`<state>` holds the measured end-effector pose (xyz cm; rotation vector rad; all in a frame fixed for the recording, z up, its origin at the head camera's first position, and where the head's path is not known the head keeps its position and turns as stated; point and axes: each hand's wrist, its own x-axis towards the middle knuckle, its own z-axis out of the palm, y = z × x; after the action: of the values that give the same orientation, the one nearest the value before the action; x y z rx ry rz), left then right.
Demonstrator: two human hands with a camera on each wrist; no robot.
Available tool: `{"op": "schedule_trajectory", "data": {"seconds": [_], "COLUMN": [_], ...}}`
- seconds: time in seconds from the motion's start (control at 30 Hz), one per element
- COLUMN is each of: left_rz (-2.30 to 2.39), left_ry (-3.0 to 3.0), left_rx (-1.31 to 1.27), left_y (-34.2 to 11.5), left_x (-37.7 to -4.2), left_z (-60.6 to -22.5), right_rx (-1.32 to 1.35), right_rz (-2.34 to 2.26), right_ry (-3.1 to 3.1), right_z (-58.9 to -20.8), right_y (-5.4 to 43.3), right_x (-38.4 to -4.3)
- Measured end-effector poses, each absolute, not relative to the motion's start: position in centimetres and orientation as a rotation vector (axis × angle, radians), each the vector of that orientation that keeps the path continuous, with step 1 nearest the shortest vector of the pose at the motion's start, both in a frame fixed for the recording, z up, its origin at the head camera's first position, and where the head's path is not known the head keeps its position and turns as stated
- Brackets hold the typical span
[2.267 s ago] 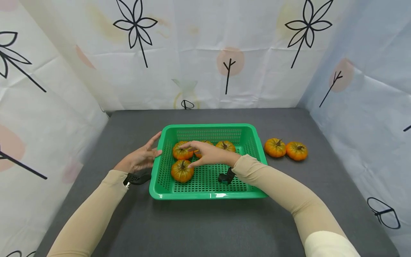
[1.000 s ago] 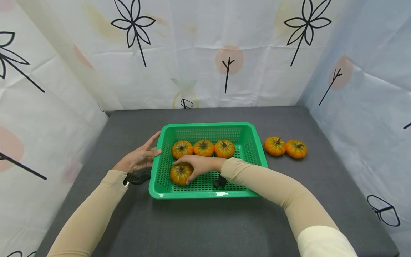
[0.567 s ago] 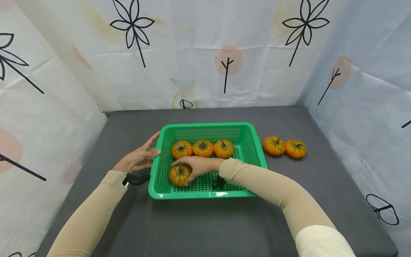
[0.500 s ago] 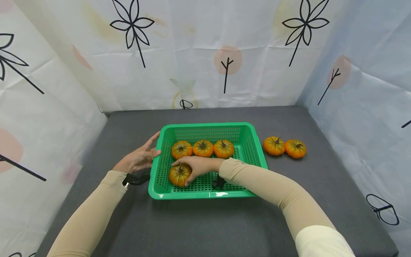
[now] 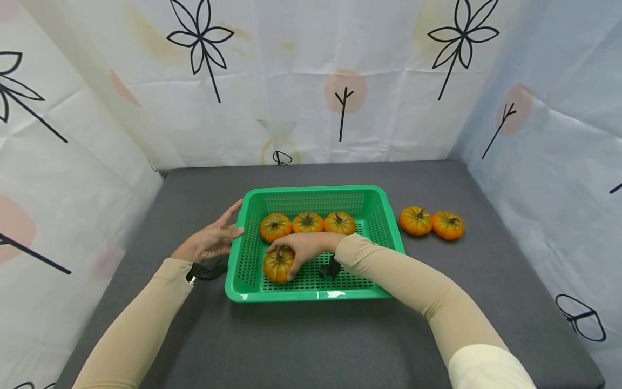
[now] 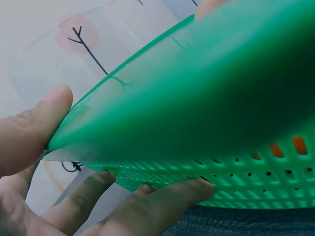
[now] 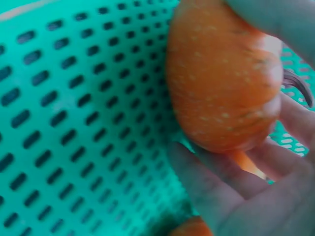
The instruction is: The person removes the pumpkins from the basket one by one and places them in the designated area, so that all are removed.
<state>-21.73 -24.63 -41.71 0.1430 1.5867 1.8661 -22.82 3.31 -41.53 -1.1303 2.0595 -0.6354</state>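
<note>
In the head view my right hand [image 5: 308, 247] curls its fingers round a small orange pumpkin [image 5: 278, 266] at the near left inside the green basket [image 5: 318, 295]. The right wrist view shows thumb and fingers on either side of this pumpkin [image 7: 221, 83], its stem to the right; it appears slightly tilted. Behind it, three more small pumpkins sit in a row: left [image 5: 275, 227], middle [image 5: 308, 222] and right [image 5: 339, 222]. My left hand [image 5: 209, 237] touches the basket's left side with spread fingers, the thumb against the rim [image 6: 59, 140] and the fingertips beneath it by the slotted wall.
Two more pumpkins, one nearer the basket [image 5: 415, 221] and one farther right [image 5: 448, 225], lie side by side on the grey table [image 5: 316, 346]. A white patterned cloth [image 5: 291, 81] hangs behind and on both sides.
My right hand first came down from over the back row to the near-left pumpkin and took hold of it. In the last half second hand and pumpkin shifted slightly right. The left hand stays put.
</note>
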Motion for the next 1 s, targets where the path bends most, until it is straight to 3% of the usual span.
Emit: {"op": "schedule_trajectory", "data": {"seconds": [1.0], "left_rz": [1.884], "left_ry": [1.586], "left_rx": [0.130], "left_y": [-24.4], "left_x": [-21.4], "left_z": [-41.3], "right_rx": [-1.085], "right_rz": [-0.869], "right_ry": [2.191], "right_z": [-34.3], "right_y": [8.3], "right_x": [-23.5]}}
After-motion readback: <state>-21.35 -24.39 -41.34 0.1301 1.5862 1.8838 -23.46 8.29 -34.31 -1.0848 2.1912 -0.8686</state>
